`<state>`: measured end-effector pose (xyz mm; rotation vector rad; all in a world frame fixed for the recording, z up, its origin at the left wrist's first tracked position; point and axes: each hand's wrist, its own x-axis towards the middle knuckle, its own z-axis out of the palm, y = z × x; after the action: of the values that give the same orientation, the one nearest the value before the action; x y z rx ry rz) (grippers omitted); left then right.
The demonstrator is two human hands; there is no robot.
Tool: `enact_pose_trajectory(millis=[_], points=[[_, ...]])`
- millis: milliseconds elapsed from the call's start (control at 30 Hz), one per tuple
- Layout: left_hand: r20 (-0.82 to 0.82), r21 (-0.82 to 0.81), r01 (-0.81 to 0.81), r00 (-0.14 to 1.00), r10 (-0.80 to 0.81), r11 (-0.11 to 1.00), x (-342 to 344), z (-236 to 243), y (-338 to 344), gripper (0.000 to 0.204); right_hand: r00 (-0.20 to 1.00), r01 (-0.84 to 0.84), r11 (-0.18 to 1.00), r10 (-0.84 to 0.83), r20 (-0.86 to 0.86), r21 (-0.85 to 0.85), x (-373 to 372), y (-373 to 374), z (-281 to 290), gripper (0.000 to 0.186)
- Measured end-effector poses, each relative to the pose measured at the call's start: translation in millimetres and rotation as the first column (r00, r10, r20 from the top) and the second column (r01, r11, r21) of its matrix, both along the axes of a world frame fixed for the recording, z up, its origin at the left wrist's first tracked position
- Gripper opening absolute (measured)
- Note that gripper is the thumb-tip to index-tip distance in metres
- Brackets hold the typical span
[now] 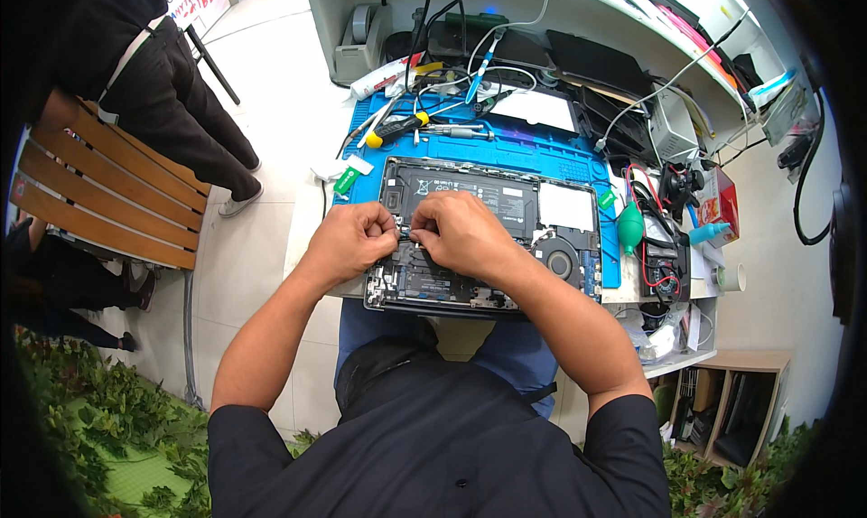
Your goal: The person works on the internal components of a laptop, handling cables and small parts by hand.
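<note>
An opened laptop (442,283) lies on a blue repair mat (533,161), its insides facing up. A black battery (492,193) fills its far part, and a round fan (557,261) sits at its right. My left hand (354,238) is closed in a pinch at the laptop's left side. Close beside it, my right hand (459,233) pinches too, with its fingertips low over the same spot. Between the fingertips there seems to be something small, like a thin cable, but it is too small to make out.
Behind the laptop lie a yellow-black screwdriver (397,130), a blue brush (485,66) and loose cables. At the right are a green air blower (629,227) and a multimeter (666,270). A wooden bench (108,188) and a standing person (172,75) are at the left.
</note>
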<state>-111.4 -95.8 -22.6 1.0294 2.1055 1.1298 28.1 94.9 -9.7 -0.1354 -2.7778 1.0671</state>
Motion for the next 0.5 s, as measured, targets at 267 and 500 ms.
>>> enact_pose_trajectory(millis=[267,500], points=[[0.160,-0.038,0.118,0.981,-0.110,0.992,-23.2,-4.9,1.0,0.016,0.984,0.053,0.998,-0.046,0.171,-0.039,-10.2,0.7,17.3,0.016],[0.172,-0.034,0.104,0.980,-0.096,0.994,-17.0,1.1,2.3,0.013,0.978,0.033,0.999,-0.026,0.206,-0.030,-12.3,5.0,16.7,0.017]])
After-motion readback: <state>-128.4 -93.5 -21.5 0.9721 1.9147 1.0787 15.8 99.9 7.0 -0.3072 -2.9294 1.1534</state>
